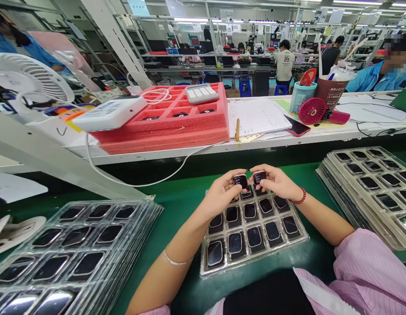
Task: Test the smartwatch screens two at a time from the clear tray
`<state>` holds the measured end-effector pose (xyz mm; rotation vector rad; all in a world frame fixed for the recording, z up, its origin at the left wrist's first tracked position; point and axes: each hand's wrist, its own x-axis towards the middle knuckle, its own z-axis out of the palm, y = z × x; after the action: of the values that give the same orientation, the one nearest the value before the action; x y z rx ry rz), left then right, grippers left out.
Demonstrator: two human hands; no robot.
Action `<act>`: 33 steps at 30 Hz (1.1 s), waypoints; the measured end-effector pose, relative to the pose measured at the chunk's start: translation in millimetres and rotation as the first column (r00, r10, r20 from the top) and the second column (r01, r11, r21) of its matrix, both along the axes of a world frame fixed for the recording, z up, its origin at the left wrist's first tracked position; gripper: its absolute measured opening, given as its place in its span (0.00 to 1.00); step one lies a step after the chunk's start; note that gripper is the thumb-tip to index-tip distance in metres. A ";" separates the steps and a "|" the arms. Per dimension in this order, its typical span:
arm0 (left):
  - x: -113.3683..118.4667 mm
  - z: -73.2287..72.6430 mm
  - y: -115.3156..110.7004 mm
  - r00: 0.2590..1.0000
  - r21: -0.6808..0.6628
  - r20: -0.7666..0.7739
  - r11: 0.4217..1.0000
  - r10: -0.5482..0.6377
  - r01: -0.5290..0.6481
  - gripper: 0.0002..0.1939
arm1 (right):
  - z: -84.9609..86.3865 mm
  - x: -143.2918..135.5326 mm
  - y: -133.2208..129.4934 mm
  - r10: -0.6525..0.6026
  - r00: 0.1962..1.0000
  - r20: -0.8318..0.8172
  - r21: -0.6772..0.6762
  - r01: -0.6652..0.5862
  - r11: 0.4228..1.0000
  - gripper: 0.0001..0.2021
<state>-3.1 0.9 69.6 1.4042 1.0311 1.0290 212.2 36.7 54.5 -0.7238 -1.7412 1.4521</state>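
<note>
My left hand grips a smartwatch body whose lit screen shows lines of text. Beside it, my right hand holds a second smartwatch body, also lit with text. Both are strapless and held close together, screens toward me, over the far edge of a clear plastic tray. In that tray's compartments lie several watch bodies with dark screens. My hands cover part of the tray's far row.
Stacked trays of watches stand at the left, and another tray stack at the right. A shelf beyond carries red foam, papers, a phone, a small pink fan and a cup. A white cable hangs from it.
</note>
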 end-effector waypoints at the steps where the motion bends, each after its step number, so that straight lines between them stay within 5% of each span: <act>1: -0.4 -0.4 0.3 1.000 0.001 -0.002 1.000 0.005 -0.005 0.24 | -0.2 0.3 0.5 0.000 1.000 0.001 -0.010 0.000 1.000 0.18; 6: 0.4 -3.8 1.2 0.999 -0.022 -0.008 0.999 0.044 -0.045 0.17 | -3.9 0.6 1.7 -0.020 1.000 0.017 -0.040 0.021 0.999 0.13; 33: 4.0 0.9 -4.0 0.999 -0.054 0.009 0.998 0.044 -0.043 0.17 | -6.3 -0.1 -0.7 -0.006 1.000 -0.009 -0.033 0.006 0.999 0.13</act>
<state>1.0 -3.2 70.5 1.3368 1.0787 1.0316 212.1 36.1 48.2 -0.7379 -1.7102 1.4806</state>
